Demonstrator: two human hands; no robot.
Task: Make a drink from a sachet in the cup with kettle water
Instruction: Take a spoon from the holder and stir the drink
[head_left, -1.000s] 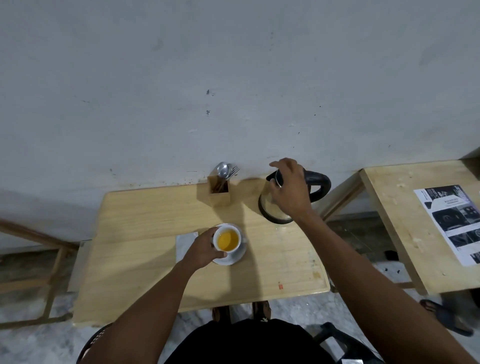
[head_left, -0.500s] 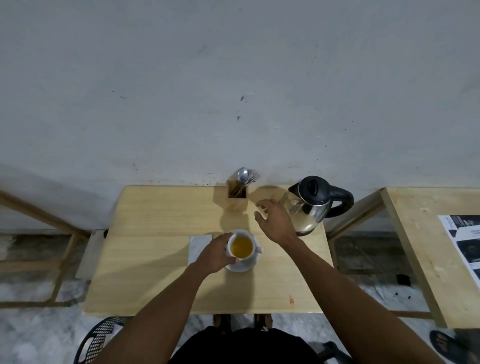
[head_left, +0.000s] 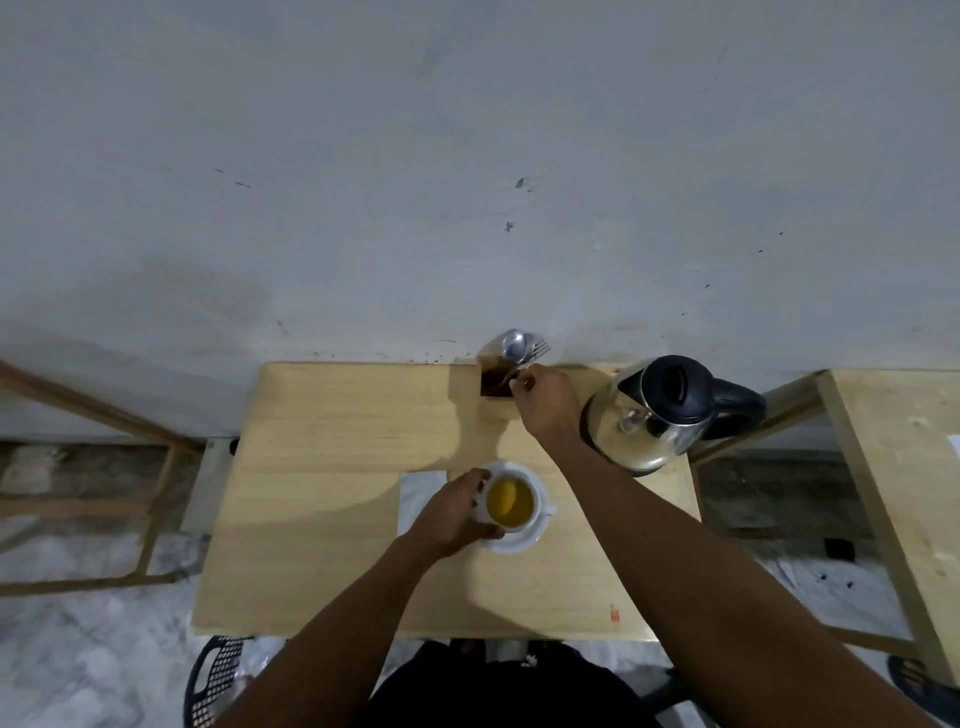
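Now the left hand (head_left: 451, 512) is wrapped around the side of the white cup (head_left: 511, 501), holding it. That cup is full of yellow-orange drink and sits on a white saucer (head_left: 524, 540) near the middle of the tabletop (head_left: 322, 467). Just beside the saucer, on its left, lies a pale flat sheet (head_left: 418, 493), partly under the left hand.

At the back of the tabletop, by the wall, stands a small wooden holder (head_left: 493, 384). A spoon (head_left: 513, 344) and a fork (head_left: 537, 349) stick up out of it. The right hand (head_left: 545, 402) is at this holder, and its fingers (head_left: 519, 382) are pinched together around a thin handle there. I cannot tell which piece the handle belongs to.

To the right of that hand stands the shiny kettle (head_left: 654, 415) with its black lid shut and its black handle pointing right. It touches neither hand. Further right is another wooden table (head_left: 893, 467).
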